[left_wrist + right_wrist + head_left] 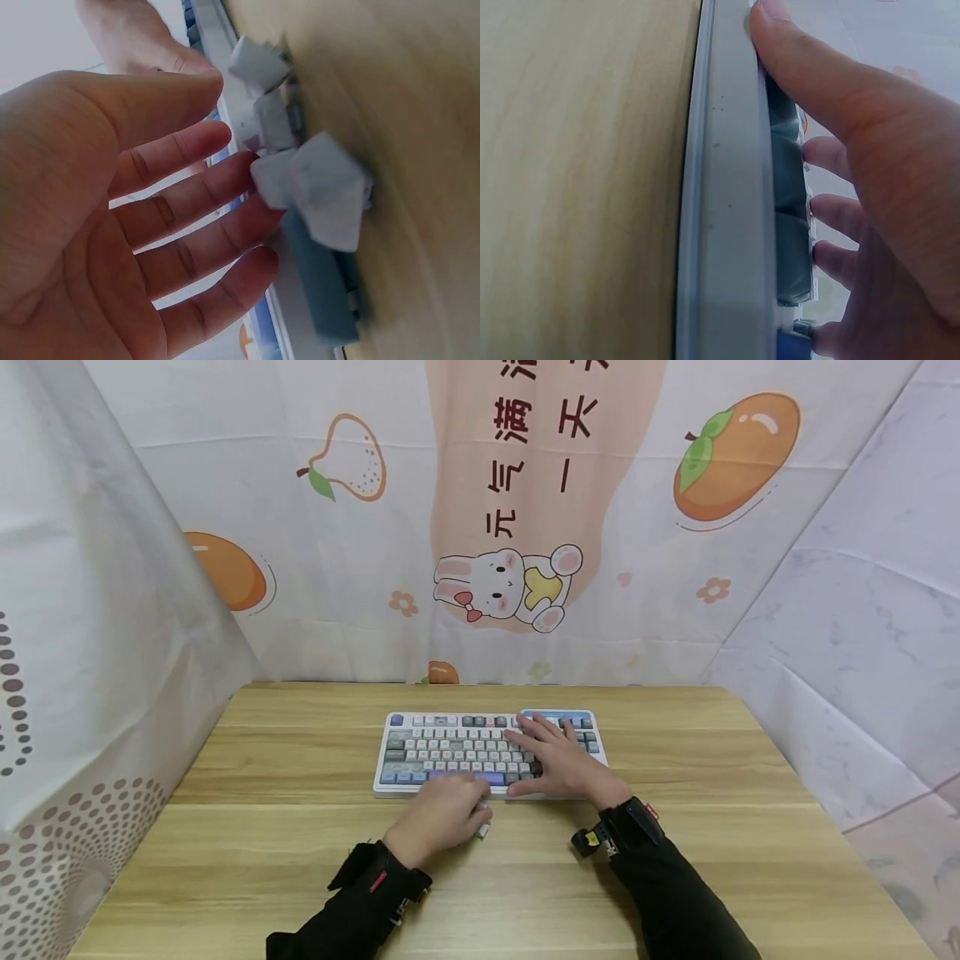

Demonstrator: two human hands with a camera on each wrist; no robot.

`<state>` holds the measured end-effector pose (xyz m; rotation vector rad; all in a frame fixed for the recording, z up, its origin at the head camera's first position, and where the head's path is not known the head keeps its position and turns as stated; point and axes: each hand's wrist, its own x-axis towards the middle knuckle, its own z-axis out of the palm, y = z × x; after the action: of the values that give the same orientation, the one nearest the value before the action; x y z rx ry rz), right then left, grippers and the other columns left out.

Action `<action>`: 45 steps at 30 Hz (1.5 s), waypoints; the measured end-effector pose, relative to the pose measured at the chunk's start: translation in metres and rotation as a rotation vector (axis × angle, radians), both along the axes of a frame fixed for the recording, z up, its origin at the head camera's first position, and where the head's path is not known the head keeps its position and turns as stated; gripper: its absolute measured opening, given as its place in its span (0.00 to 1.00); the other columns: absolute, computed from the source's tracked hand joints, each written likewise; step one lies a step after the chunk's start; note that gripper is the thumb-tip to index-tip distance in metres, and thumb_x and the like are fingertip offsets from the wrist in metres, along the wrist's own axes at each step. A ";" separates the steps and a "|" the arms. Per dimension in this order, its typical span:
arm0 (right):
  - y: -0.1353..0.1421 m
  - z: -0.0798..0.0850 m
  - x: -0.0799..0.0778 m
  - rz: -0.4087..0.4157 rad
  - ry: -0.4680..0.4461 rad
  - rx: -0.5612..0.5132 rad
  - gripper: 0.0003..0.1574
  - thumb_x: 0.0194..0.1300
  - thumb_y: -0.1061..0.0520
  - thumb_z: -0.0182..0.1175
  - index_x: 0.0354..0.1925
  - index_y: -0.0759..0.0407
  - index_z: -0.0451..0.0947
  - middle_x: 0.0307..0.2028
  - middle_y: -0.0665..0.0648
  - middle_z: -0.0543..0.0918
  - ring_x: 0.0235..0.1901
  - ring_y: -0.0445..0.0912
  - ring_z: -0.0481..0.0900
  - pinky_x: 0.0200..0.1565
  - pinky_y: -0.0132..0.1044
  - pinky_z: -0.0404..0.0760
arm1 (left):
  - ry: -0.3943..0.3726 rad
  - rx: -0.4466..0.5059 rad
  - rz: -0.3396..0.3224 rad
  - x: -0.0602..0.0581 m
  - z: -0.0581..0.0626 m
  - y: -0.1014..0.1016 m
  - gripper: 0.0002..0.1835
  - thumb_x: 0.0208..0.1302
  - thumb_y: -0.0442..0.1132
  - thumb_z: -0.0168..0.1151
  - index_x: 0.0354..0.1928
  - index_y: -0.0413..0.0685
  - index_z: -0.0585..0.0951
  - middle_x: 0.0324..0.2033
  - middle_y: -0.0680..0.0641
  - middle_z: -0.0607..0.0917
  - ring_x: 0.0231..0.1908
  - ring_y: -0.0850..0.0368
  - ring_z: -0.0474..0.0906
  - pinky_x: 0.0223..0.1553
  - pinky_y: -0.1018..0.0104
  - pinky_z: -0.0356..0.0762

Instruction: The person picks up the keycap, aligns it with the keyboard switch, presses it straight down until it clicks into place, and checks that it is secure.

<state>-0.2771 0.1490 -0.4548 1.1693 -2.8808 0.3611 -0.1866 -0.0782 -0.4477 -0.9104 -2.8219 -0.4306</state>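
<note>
A white keyboard [457,747] with white, grey and blue keys lies on the table. My right hand [558,762] rests spread over its right end. In the right wrist view, the thumb [810,64] lies along the keyboard's front rim [731,187] and the other fingertips are over the keys. My left hand [447,810] is at the front edge, its fingers relaxed and slightly bent. Seen from the left wrist, its fingertips meet several loose white keycaps [326,191] and a longer teal keycap [319,281]; the thumb [172,101] stands apart from them.
The wooden table [300,843] extends around the keyboard. Behind it hangs a white cloth [337,568] printed with fruit and a rabbit; more cloth [97,610] drapes on the left side, and a pale marbled sheet [862,635] on the right.
</note>
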 end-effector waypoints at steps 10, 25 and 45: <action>0.001 -0.003 -0.001 0.007 -0.005 -0.010 0.60 0.47 0.22 0.57 0.71 0.48 0.59 0.72 0.60 0.54 0.70 0.59 0.47 0.60 0.71 0.42 | -0.050 0.018 0.006 0.000 -0.007 0.002 0.07 0.60 0.45 0.62 0.33 0.50 0.82 0.26 0.57 0.79 0.26 0.66 0.71 0.27 0.70 0.72; 0.001 -0.002 -0.002 0.007 -0.010 -0.018 0.59 0.48 0.22 0.57 0.71 0.47 0.59 0.72 0.60 0.53 0.70 0.59 0.46 0.60 0.71 0.42 | -0.090 -0.015 -0.008 0.002 0.000 -0.001 0.05 0.57 0.42 0.64 0.34 0.49 0.81 0.26 0.57 0.77 0.25 0.65 0.69 0.27 0.70 0.71; 0.001 -0.002 -0.002 0.017 -0.005 -0.022 0.59 0.48 0.22 0.56 0.71 0.48 0.60 0.72 0.60 0.54 0.70 0.60 0.46 0.60 0.72 0.43 | -0.060 -0.012 -0.055 0.001 -0.003 0.000 0.05 0.59 0.34 0.60 0.29 0.52 0.83 0.24 0.57 0.78 0.25 0.65 0.70 0.26 0.69 0.70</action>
<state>-0.2788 0.1503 -0.4564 1.1914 -2.8658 0.3955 -0.1855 -0.0783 -0.4510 -0.9958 -2.8622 -0.4566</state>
